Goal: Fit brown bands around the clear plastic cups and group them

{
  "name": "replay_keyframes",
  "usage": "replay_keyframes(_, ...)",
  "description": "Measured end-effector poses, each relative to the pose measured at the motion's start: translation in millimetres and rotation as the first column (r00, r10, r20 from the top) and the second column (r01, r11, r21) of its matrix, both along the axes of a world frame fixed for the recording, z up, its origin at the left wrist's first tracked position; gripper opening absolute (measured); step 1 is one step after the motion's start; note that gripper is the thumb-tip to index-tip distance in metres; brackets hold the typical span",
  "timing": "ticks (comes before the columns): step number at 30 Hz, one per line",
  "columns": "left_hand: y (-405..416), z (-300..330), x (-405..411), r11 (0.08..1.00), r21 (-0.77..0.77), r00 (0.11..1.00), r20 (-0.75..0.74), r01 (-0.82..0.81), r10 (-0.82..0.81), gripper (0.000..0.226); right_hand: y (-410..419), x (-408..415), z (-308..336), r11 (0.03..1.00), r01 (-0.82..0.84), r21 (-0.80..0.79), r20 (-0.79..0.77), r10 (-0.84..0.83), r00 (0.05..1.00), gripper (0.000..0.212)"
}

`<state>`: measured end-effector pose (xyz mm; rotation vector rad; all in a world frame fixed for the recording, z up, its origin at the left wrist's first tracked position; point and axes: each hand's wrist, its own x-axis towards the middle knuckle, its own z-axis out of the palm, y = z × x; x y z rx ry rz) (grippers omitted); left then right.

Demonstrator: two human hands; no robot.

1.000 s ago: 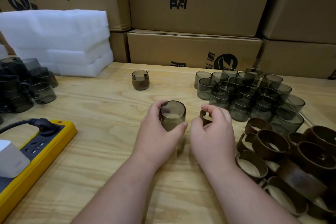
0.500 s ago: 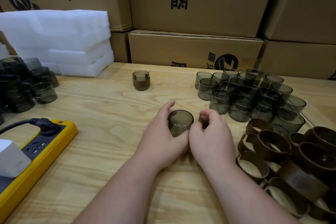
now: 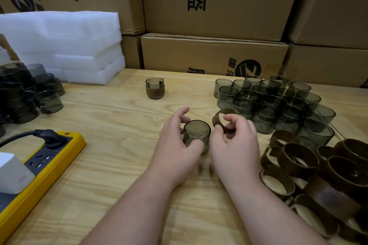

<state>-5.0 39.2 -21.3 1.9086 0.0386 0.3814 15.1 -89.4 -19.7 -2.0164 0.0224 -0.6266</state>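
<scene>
- A smoky clear plastic cup (image 3: 196, 135) is gripped upright just above the pale wooden desk (image 3: 111, 165) by the curled left hand (image 3: 177, 145), seemingly steadied for banding.
- A brown open band (image 3: 223, 119) is pinched by the right hand (image 3: 235, 145) just beside the cup.
- Loose brown bands (image 3: 298, 157) are heaped on the right, bare cups (image 3: 278, 103) clustered behind them.
- Farther off, one banded cup (image 3: 155, 88) is stood apart, empty, probably starting the finished group.

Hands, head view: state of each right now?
Left hand: fingers curled round a bare clear cup, gripping it.
Right hand: fingers pinching a brown band, not yet on the cup.
</scene>
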Motion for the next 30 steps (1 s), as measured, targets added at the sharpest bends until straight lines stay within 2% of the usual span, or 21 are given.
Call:
replay_keyframes(6,0.0,-3.4,0.1,1.0,0.018,0.998,0.053,0.025,-0.026,0.07,1.9,-5.2,2.8,0.997,-0.063,0.049,0.164,0.054,0.985,0.024)
replay_keyframes(10,-0.3,-0.9,-0.5,0.998,-0.047,0.997,0.078,0.032,-0.028,0.061,3.4,-5.7,1.5,0.995,-0.097,0.034,0.18,0.09,0.98,0.028)
replay_keyframes(14,0.2,2.8,-2.3,0.992,-0.115,0.991,0.13,0.048,-0.033,0.055,6.3,-6.9,2.6,0.989,-0.145,0.017,0.211,0.138,0.968,0.021)
replay_keyframes(19,-0.5,5.9,-5.1,0.992,-0.108,0.979,0.199,0.071,-0.048,0.052,5.8,-6.9,0.2,0.975,-0.216,-0.052,0.24,0.222,0.945,0.025)
replay_keyframes(24,-0.4,5.7,-5.3,0.991,-0.133,0.974,0.228,0.014,0.017,0.049,7.0,-8.2,1.5,0.971,-0.23,-0.068,0.271,0.239,0.932,0.021)
replay_keyframes(27,1.4,5.9,-3.4,0.988,-0.152,0.979,0.196,-0.023,0.053,0.054,7.7,-9.5,2.9,0.967,-0.245,-0.072,0.27,0.255,0.928,0.029)
replay_keyframes(30,4.3,6.7,-1.9,0.987,-0.159,0.986,0.157,-0.028,0.053,0.047,8.4,-10.8,5.0,0.965,-0.25,-0.076,0.266,0.261,0.928,0.041)
